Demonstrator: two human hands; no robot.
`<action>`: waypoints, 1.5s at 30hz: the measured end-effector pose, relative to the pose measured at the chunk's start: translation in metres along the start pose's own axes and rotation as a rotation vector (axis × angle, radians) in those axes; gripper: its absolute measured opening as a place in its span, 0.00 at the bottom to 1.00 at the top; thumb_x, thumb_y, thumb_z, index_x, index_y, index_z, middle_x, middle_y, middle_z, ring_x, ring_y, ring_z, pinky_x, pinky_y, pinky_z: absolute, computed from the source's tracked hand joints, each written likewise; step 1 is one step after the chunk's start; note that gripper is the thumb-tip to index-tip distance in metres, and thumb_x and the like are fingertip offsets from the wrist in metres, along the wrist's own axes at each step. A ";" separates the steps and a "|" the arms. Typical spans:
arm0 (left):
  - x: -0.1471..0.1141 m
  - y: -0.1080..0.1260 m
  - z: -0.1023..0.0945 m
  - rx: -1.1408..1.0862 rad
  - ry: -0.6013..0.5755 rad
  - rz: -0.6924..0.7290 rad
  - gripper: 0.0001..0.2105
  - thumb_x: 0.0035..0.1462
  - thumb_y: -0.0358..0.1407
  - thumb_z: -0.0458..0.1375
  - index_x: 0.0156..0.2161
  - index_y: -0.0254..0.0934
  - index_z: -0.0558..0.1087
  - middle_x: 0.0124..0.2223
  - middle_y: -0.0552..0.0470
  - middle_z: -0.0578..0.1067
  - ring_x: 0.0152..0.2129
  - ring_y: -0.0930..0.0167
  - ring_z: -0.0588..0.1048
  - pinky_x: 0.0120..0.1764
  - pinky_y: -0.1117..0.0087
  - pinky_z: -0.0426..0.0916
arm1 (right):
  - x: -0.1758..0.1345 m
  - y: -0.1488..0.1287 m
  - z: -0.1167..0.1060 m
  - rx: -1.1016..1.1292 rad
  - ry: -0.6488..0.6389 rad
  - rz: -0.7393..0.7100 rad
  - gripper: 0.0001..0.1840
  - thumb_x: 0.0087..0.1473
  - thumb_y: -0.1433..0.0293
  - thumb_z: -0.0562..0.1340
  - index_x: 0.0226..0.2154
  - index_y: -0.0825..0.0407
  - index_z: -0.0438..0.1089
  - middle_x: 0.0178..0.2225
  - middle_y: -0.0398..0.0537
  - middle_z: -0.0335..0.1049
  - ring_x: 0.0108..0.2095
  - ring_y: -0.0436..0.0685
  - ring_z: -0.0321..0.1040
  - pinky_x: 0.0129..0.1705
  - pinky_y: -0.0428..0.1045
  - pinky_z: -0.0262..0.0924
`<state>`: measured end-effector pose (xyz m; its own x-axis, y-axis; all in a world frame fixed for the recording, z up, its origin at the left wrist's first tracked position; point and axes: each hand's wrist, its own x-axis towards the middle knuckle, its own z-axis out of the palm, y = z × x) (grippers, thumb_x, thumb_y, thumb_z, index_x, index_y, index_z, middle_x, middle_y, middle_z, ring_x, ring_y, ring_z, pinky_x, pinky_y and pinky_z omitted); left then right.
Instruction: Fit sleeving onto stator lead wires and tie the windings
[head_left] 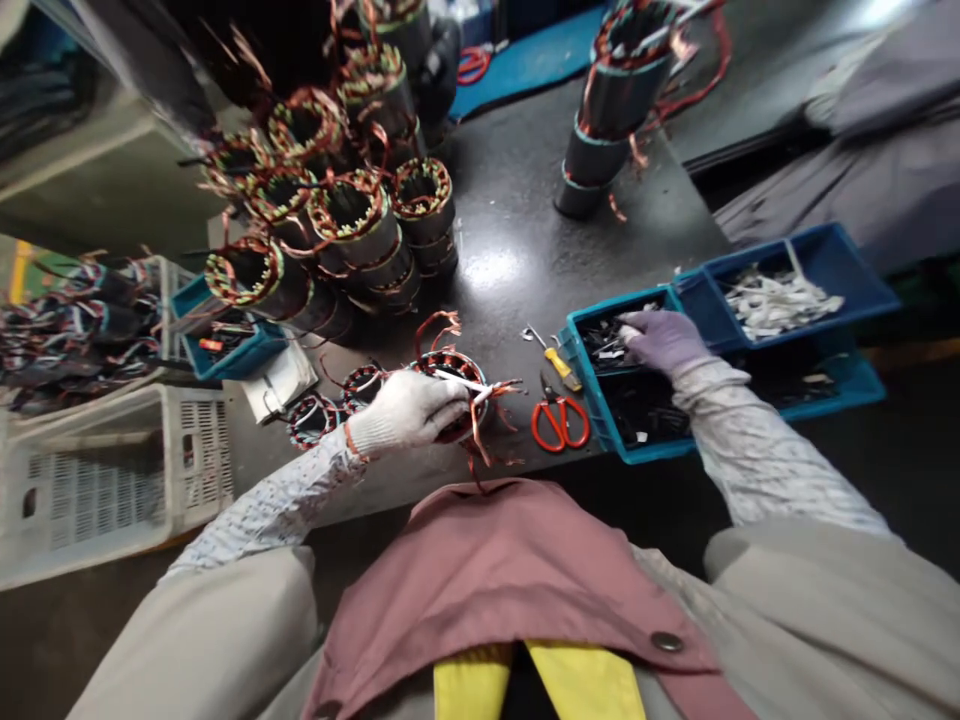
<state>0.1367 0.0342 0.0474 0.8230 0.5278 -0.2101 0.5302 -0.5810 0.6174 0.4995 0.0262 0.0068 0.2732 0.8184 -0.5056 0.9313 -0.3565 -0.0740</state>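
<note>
My left hand [409, 408], in a white knitted glove, lies over a motor stator [451, 362] at the table's front edge. Its fingers are closed at the stator's rim, beside copper leads with white sleeves [480, 390]. What the fingertips press on is partly hidden. My right hand [664, 338], in a purple glove, reaches into the back compartment of a blue parts bin [630, 458]. Its fingers are drawn together among small black pieces [600, 338]; whatever they hold cannot be made out. Two smaller wound rings [313, 420] sit left of my left hand.
Red-handled scissors [560, 424] and a yellow-handled tool [562, 368] lie between my hands. Stacked stators [352, 210] crowd the back left; another stack [596, 150] stands back right. White pieces [780, 300] fill a bin compartment. A white crate [112, 470] is at left.
</note>
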 end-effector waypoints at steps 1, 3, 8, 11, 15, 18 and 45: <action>0.000 -0.001 0.001 -0.003 0.011 -0.001 0.18 0.66 0.43 0.46 0.49 0.42 0.75 0.39 0.51 0.80 0.34 0.71 0.77 0.39 0.73 0.68 | -0.019 -0.004 -0.001 0.237 0.018 -0.004 0.22 0.56 0.67 0.58 0.50 0.57 0.74 0.33 0.55 0.77 0.28 0.54 0.72 0.32 0.49 0.66; 0.000 -0.003 0.004 -0.007 0.027 0.007 0.17 0.66 0.43 0.46 0.49 0.42 0.75 0.39 0.51 0.80 0.35 0.70 0.77 0.40 0.72 0.68 | -0.063 -0.021 -0.001 0.697 -0.025 -0.009 0.26 0.52 0.62 0.62 0.51 0.58 0.74 0.27 0.49 0.75 0.21 0.51 0.66 0.26 0.47 0.63; 0.002 -0.006 0.006 0.008 0.059 0.036 0.16 0.65 0.42 0.48 0.51 0.43 0.74 0.40 0.52 0.80 0.36 0.70 0.78 0.41 0.72 0.69 | -0.135 -0.081 0.001 1.133 -0.101 -0.089 0.24 0.43 0.51 0.68 0.28 0.56 0.77 0.19 0.43 0.68 0.17 0.46 0.59 0.20 0.44 0.56; 0.003 -0.007 0.006 0.010 0.072 0.046 0.17 0.66 0.43 0.48 0.52 0.43 0.73 0.40 0.52 0.80 0.36 0.70 0.78 0.41 0.72 0.69 | -0.139 -0.097 -0.003 1.190 -0.024 -0.033 0.25 0.40 0.49 0.69 0.21 0.55 0.73 0.18 0.43 0.67 0.17 0.45 0.58 0.19 0.43 0.55; 0.005 -0.007 0.008 0.024 0.081 0.052 0.17 0.66 0.43 0.47 0.53 0.43 0.73 0.40 0.52 0.80 0.37 0.70 0.78 0.42 0.72 0.69 | -0.132 -0.101 -0.006 1.296 -0.053 0.024 0.25 0.33 0.51 0.74 0.25 0.55 0.74 0.19 0.42 0.67 0.17 0.46 0.60 0.20 0.43 0.56; 0.006 -0.006 0.008 0.029 0.079 0.061 0.17 0.66 0.43 0.47 0.54 0.44 0.72 0.41 0.52 0.80 0.37 0.70 0.78 0.42 0.72 0.69 | -0.131 -0.100 -0.007 1.277 -0.041 0.039 0.24 0.32 0.53 0.74 0.25 0.56 0.74 0.19 0.42 0.67 0.17 0.46 0.60 0.19 0.43 0.57; -0.002 -0.010 0.006 0.118 0.099 0.096 0.17 0.65 0.42 0.47 0.45 0.41 0.77 0.40 0.51 0.82 0.33 0.69 0.80 0.34 0.72 0.70 | -0.104 -0.100 -0.001 0.745 -0.169 -0.375 0.17 0.62 0.63 0.56 0.46 0.51 0.74 0.34 0.49 0.78 0.31 0.53 0.74 0.34 0.50 0.69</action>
<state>0.1307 0.0356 0.0370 0.8501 0.5212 -0.0754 0.4753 -0.6975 0.5363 0.3778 -0.0225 0.0676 -0.1172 0.8845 -0.4516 0.5348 -0.3270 -0.7791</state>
